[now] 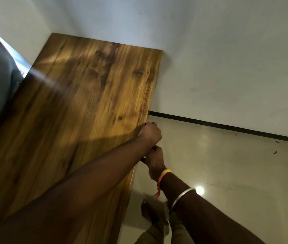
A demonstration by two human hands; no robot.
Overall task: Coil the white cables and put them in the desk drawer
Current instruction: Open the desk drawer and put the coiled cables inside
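Desk [79, 95] edge reached by both hands

The left hand [150, 132] is held at the desk's 3 o'clock edge, fingers curled under; what is clamped cannot be told. The right hand [154, 161], just at its 6 o'clock, is tucked beneath the left wrist, its fingers hidden. An orange band [164, 173] and a bangle [183, 198] are worn on the right wrist. Where the cables and drawer lie cannot be told.

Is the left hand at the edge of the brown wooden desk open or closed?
Closed: the left hand curls its fingers under at the edge of the brown wooden desk. What they grip, if anything, is hidden.
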